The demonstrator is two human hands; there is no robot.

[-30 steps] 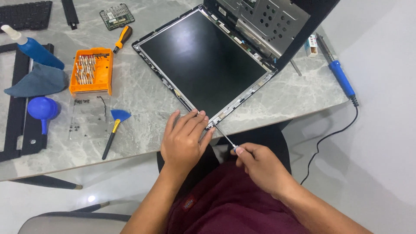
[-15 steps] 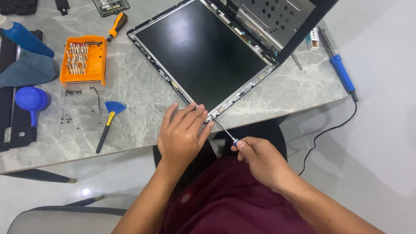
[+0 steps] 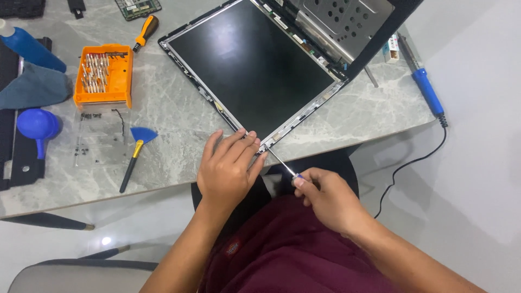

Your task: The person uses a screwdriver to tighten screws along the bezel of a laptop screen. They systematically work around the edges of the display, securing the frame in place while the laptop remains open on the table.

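At the grey marble table's (image 3: 179,103) front edge, the left hand (image 3: 228,168) presses flat, fingers spread, on the black flat screen panel's (image 3: 249,65) near corner; the right hand (image 3: 325,198) pinches a thin metal screwdriver (image 3: 281,161) there.

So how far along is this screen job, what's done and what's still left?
Done, by the look of it: the screen panel lies bare, without its front bezel, and loose screws sit on the clear sheet. In hand: the left hand steadies the panel's near corner while the right hand works a small screwdriver there. Left: the panel hasn't been lifted from its frame.
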